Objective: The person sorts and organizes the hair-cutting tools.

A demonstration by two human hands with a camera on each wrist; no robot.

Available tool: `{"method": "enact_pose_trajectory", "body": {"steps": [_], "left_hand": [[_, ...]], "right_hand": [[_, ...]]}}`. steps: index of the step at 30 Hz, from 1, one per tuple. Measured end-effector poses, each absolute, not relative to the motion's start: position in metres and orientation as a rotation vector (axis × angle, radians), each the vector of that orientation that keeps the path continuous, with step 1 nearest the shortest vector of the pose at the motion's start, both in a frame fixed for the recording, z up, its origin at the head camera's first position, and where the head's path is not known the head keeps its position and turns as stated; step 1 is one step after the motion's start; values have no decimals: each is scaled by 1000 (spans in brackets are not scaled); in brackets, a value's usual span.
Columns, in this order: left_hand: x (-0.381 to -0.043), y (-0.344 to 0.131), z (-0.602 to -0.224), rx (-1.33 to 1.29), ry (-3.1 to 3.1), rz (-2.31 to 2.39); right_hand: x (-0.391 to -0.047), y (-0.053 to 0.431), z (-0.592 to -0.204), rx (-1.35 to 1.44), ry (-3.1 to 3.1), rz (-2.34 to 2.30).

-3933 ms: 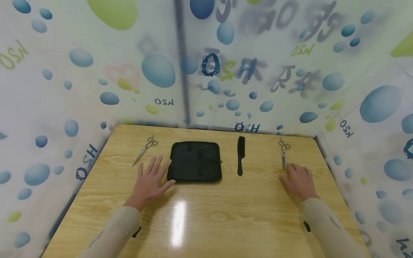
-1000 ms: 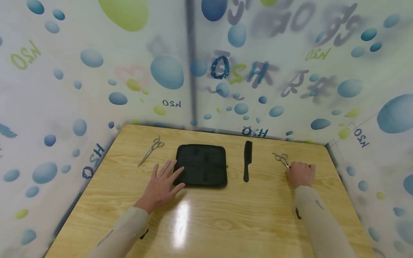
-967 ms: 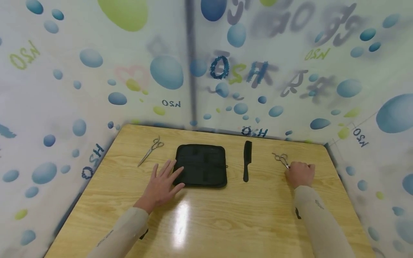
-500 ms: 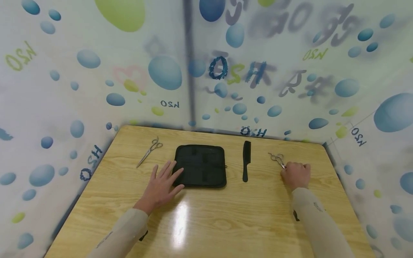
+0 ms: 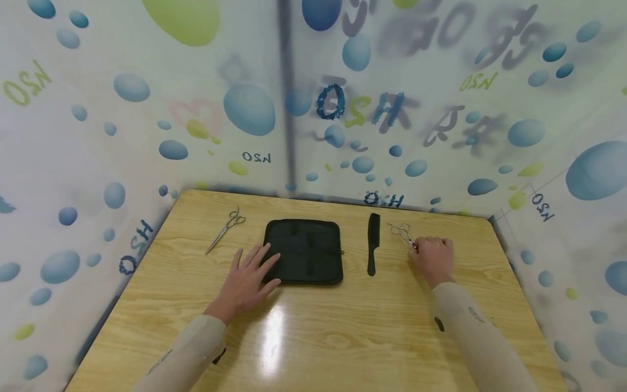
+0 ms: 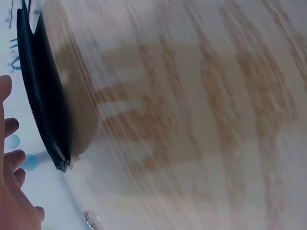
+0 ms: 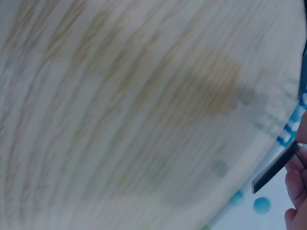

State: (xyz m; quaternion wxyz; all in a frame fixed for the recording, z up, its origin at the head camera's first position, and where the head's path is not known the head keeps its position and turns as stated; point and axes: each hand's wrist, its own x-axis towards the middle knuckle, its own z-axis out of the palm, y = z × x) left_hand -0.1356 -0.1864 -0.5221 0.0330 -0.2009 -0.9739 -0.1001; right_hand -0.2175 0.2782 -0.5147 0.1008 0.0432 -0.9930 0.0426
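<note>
Gripping one of two scissors [image 5: 409,240], near comb [image 5: 374,237]

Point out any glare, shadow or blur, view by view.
Head: bright glare streak on the table, comb reasonably sharp; left wrist: a soft, hand-shaped shadow or reflection across the table; right wrist: hazy, blurred grain, and the table's far edge looks bowed.

Table [image 5: 343,332] in front of me: yellowish wood grain, glossy, bright glare streak [image 5: 271,340] on my side of the case. Directly on it, left to right: silver scissors [image 5: 223,232], tips angled toward me and leftward; black case [image 5: 302,251], lying flat; black comb [image 5: 374,231], teeth facing right, handle toward me. All three apart, none touching.
</note>
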Motion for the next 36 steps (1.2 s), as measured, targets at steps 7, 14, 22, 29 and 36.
{"method": "enact_pose_trajectory", "body": {"steps": [7,14,22,29,36], "left_hand": [[-137,-184,-524,-648,-2934,-290],[-140,-176,-522,-680,-2842,-258],[-144,-159,-517,-723,-2855,-231],[-150,-141,-509,-782,-2799,-229],[-152,-123,-504,-808,-2779,-262]], "right_hand": [[-218,251,-509,255,-2847,114],[-218,228,-507,396,-2770,81],[-216,205,-506,569,-2653,62],[-208,181,-501,734,-2599,23],[-199,157,-500,908,-2518,37]]}}
